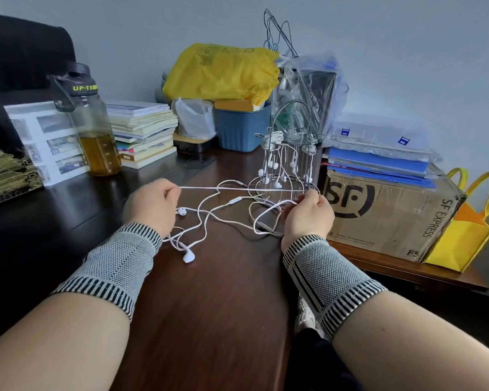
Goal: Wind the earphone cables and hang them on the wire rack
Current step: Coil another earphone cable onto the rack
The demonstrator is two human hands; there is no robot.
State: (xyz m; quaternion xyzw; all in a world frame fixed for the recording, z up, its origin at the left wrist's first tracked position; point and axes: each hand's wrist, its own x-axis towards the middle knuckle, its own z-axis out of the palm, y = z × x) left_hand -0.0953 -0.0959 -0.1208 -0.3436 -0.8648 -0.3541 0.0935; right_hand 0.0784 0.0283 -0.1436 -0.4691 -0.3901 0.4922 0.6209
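Our left hand (150, 204) and right hand (308, 213) each pinch the earphone cable (232, 188), stretched taut between them over the table (209, 292) before the wire rack (283, 153) — we judge the slack loops could knot as we wind.

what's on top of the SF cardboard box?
On the SF cardboard box lies a stack of blue folders, with clear plastic cases on top. The box's top face is mostly covered, and the folder count can't be told.

One head-worn wide-angle view looks forward and down, close over the desk (223, 306).
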